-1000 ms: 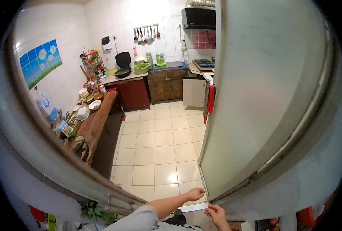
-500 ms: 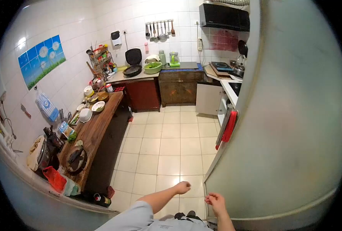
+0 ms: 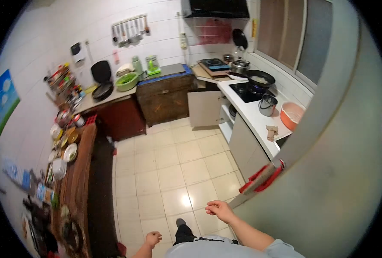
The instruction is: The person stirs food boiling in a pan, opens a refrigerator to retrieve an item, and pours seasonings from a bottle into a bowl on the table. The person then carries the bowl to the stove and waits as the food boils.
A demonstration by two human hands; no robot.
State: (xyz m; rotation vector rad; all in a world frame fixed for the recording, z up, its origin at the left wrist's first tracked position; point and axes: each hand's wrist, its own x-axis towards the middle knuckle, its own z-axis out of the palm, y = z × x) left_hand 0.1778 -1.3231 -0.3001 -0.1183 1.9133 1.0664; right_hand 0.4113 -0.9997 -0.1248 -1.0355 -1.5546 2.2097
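My left hand [image 3: 153,238] hangs low in front of my body, to the left of my leg, with its fingers loosely bent and nothing in it. My right hand [image 3: 219,210] is out ahead on the right, empty, its fingers slightly apart. Below both hands lies the tiled floor [image 3: 169,172]. Nearest to my right hand is the frosted glass door [image 3: 320,193], with red cloths [image 3: 266,180] hung on its handle; the hand appears apart from it. One dark shoe [image 3: 180,222] shows between my hands.
A wooden table [image 3: 80,172] with bowls [image 3: 70,152] runs along the left. On the right, a white counter [image 3: 253,116] holds a frying pan [image 3: 260,78], a metal pot [image 3: 267,105] and an orange basin [image 3: 290,114]. A cabinet door [image 3: 206,108] stands ajar at the far corner.
My view has turned right and moved forward, bringing the counter, frying pan and window into sight. My left hand has swung back and left; my right arm now reaches further forward.
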